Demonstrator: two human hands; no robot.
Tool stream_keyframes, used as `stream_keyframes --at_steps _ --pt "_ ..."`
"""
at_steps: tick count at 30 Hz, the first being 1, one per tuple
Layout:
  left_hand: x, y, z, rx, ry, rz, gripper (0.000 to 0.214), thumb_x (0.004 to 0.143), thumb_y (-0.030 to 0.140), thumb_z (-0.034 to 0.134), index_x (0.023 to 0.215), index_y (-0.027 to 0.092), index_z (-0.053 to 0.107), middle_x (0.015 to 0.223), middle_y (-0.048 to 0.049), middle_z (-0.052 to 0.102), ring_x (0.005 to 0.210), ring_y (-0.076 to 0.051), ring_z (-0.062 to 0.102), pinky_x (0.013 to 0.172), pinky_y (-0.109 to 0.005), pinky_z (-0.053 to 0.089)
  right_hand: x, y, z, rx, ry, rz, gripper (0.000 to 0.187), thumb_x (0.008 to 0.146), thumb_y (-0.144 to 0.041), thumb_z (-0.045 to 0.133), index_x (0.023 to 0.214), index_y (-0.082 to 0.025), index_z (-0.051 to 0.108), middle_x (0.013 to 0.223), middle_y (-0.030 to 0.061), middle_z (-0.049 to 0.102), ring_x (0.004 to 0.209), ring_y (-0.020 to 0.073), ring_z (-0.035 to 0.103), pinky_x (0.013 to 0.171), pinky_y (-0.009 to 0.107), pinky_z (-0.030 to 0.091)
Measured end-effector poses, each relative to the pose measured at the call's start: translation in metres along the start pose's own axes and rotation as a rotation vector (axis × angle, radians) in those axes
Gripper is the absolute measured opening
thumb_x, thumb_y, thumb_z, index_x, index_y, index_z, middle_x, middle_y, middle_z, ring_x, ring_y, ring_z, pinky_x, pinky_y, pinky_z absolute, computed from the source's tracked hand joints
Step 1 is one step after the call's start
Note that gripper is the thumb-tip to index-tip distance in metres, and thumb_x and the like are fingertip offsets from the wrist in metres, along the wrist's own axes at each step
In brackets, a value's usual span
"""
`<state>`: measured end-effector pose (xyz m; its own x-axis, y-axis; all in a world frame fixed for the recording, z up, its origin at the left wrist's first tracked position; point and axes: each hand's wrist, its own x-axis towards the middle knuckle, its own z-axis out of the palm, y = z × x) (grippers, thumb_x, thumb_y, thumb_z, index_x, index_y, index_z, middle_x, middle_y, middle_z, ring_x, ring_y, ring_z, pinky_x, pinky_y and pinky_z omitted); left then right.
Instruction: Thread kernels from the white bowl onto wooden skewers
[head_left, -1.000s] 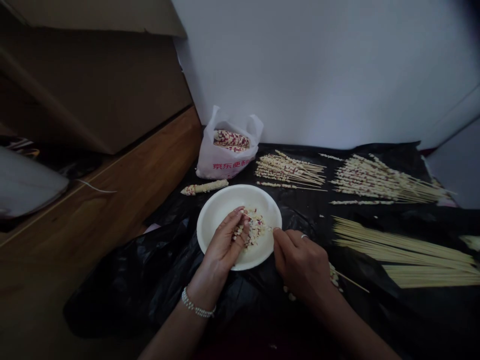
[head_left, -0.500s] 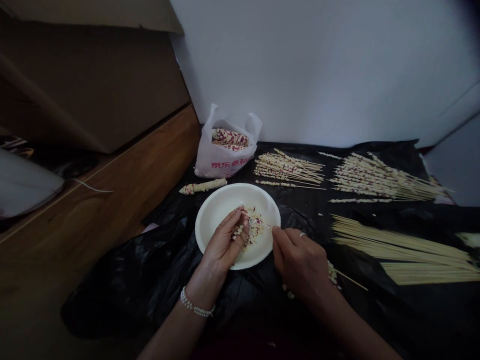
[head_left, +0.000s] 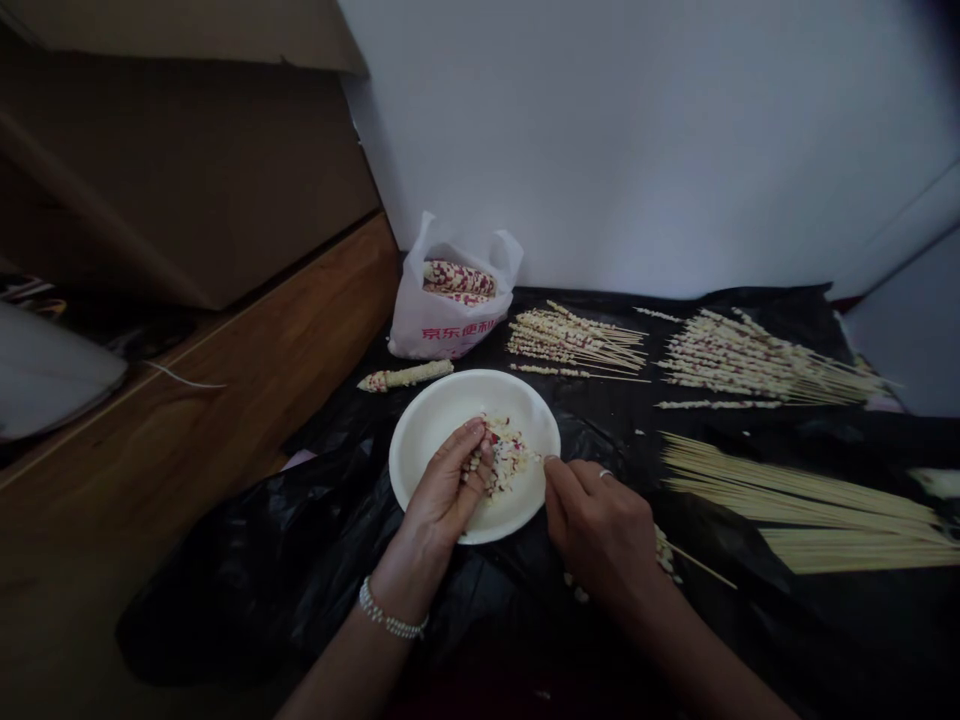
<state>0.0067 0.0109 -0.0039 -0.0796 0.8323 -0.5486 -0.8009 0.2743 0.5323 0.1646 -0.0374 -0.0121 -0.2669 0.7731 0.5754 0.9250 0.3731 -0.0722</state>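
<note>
My left hand (head_left: 448, 480) is curled over the white bowl (head_left: 411, 420), its fingers closed round several loose corn kernels (head_left: 471, 465). Loose white and dark red kernels (head_left: 510, 455) lie in the bowl beside those fingers. At the bowl's right rim, my right hand (head_left: 600, 510) is closed in a pinch on a thin bamboo skewer (head_left: 705, 568). The skewer's rear end sticks out behind the hand, and a pale bit shows at its front tip. The palm hides its middle. More kernels (head_left: 666, 560) lie partly covered by the right wrist.
Behind the bowl stand a white plastic bag (head_left: 442, 335) of speckled corn cobs and a mostly stripped cob (head_left: 409, 375). Kernel-threaded skewers lie in two piles, a nearer pile (head_left: 574, 335) and a right pile (head_left: 735, 355). Bare skewers (head_left: 810, 490) rest on black plastic sheeting (head_left: 247, 570).
The left fingers have closed a little more over the kernels. The right hand keeps its pinch at the bowl's rim, and the view has shifted very slightly.
</note>
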Motion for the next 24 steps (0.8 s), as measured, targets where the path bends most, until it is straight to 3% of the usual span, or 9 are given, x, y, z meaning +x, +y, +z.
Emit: stream_keyframes --at_steps 14,24 --pt "-0.0002 -0.0011 -0.0029 0.082 -0.062 0.022 0.017 0.074 0.001 0.067 0.087 0.012 0.072 0.081 -0.0043 0.069 0.068 -0.007 0.064 0.067 -0.013 0.054 -0.002 -0.0006 0.0019 -0.004 0.007 -0.022 0.018 0.085 -0.011 0.052 0.094 -0.016 0.065 0.067 0.0007 0.058 0.06 0.0144 0.05 0.058 0.029 0.029" --pt "0.0015 -0.0015 -0.0065 0.079 -0.064 -0.062 0.015 0.073 0.01 0.072 0.087 0.012 0.071 0.08 -0.0032 0.069 0.07 -0.007 0.062 0.068 -0.013 0.052 -0.0024 0.0003 0.0026 0.01 0.016 -0.044 0.018 0.086 -0.012 0.052 0.096 -0.015 0.066 0.066 0.0004 0.058 0.061 0.0148 0.05 0.059 0.028 0.03"
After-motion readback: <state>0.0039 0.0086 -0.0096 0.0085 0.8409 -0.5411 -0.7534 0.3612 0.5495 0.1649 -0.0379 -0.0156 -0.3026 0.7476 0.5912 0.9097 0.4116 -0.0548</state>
